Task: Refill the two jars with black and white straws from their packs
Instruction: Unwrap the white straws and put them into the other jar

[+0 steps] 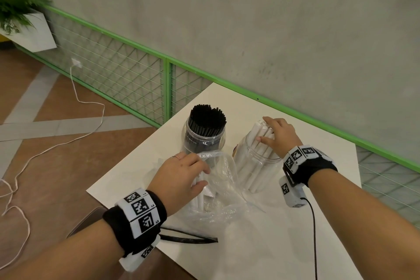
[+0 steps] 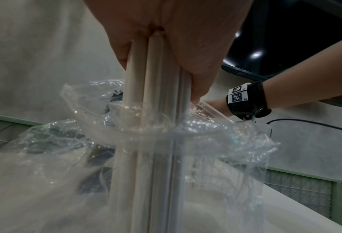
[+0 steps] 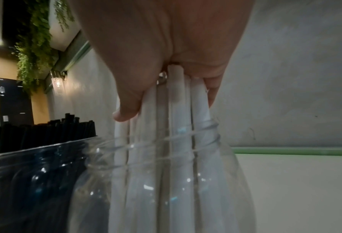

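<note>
Two clear jars stand on the white table (image 1: 284,245). The left jar (image 1: 204,141) is packed with black straws (image 1: 208,120). The right jar (image 1: 256,166) holds white straws (image 1: 261,141), and my right hand (image 1: 276,136) grips a bunch of them (image 3: 178,100) at the jar's mouth (image 3: 166,141). My left hand (image 1: 181,177) reaches into a crumpled clear plastic pack (image 1: 218,191) in front of the jars and grips a bunch of white straws (image 2: 156,88) standing in the pack (image 2: 206,141).
A flat black pack (image 1: 188,237) lies near the table's front left edge. The wrist camera's black cable (image 1: 314,234) runs over the right of the table. A green mesh railing (image 1: 127,70) and grey wall stand behind; a white cord (image 1: 75,93) trails on the floor.
</note>
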Motion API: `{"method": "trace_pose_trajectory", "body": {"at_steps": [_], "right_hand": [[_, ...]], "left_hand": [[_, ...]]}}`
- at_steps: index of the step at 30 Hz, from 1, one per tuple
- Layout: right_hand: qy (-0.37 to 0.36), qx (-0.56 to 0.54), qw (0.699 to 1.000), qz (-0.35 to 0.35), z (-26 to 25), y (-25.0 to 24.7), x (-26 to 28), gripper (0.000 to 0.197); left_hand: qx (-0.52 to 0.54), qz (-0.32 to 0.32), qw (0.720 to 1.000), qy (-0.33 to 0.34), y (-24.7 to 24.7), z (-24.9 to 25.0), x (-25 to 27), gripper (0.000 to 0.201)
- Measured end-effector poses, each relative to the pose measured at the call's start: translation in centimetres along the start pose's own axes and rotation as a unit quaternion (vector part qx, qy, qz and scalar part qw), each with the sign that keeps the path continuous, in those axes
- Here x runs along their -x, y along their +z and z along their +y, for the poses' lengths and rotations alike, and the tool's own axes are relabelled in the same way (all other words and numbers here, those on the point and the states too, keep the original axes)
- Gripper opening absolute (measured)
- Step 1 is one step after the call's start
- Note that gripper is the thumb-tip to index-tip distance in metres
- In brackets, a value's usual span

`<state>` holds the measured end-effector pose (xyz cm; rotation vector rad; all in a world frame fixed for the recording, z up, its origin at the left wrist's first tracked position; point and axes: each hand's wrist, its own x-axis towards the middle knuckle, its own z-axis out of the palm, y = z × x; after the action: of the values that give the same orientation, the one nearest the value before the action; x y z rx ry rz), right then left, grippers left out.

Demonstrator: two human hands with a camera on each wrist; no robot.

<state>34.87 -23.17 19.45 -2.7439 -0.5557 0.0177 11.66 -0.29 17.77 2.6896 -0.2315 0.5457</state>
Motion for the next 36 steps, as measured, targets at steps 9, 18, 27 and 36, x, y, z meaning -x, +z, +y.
{"method": "trace_pose_trajectory", "body": {"at_steps": [9, 18, 27, 36], "right_hand": [[-0.023, 0.010, 0.992, 0.123, -2.4, -1.2, 2.6, 0.084], [-0.120, -0.263, 0.957, 0.014, -6.8, -2.3, 9.7, 0.020], [-0.092, -0.054, 0.967, -0.232, -7.3, 3.0, 14.2, 0.038], [-0.107, -0.221, 0.960, -0.137, -10.9, 4.0, 13.8, 0.065]], "left_hand": [[0.001, -0.002, 1.000, 0.004, -0.1, 0.0, -0.1, 0.027], [0.025, -0.029, 0.999, -0.024, -0.3, -0.1, -0.3, 0.032], [0.172, -0.020, 0.980, -0.094, -1.2, -0.9, -0.8, 0.048], [0.220, -0.035, 0.970, -0.094, 0.1, -2.1, 0.8, 0.050]]}}
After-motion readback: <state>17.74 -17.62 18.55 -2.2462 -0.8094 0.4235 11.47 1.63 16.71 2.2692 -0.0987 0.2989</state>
